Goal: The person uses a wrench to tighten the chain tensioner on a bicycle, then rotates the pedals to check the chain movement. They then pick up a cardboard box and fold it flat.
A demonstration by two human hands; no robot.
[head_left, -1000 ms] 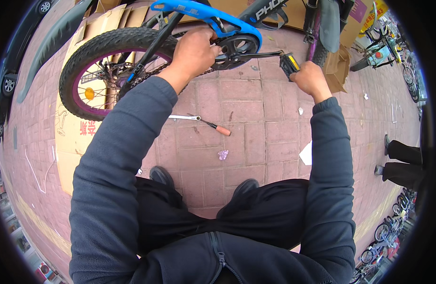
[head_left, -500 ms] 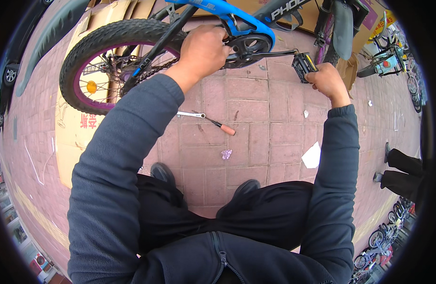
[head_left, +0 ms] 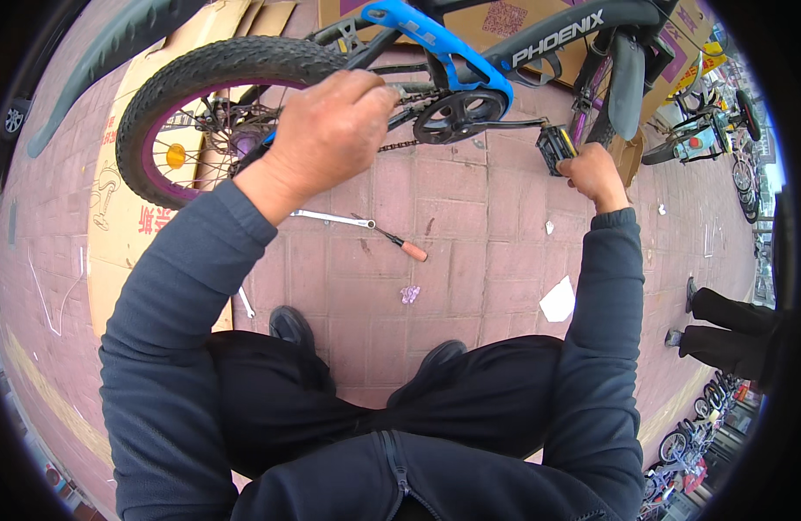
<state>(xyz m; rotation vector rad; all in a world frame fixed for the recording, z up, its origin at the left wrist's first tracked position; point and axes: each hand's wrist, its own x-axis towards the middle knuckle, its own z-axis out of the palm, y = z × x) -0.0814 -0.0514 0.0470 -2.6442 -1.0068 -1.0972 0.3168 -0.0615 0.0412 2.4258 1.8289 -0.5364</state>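
A bicycle with a blue and black frame [head_left: 457,62] stands across the far side. My right hand [head_left: 594,174] is closed round the outer end of its black pedal [head_left: 554,149], at the tip of the crank arm [head_left: 515,124]. My left hand [head_left: 335,126] is over the rear part of the drivetrain, left of the chainring [head_left: 460,117] and close to the chain [head_left: 399,146]. Its fingers are curled and mostly hidden behind the back of the hand; whatever they hold does not show. The rear wheel's thick tyre [head_left: 140,95] lies to the left of that hand.
On the paving lie a wrench [head_left: 335,217], a screwdriver with an orange handle [head_left: 413,250], another wrench [head_left: 246,302], a crumpled purple scrap [head_left: 409,295] and a white piece [head_left: 557,300]. Flattened cardboard [head_left: 114,260] is at left. A person's legs [head_left: 726,321] show at right.
My left hand has come back from the chainring, leftward and toward me. The right hand stays on the pedal, which appears slightly lower in the picture as the view shifts.
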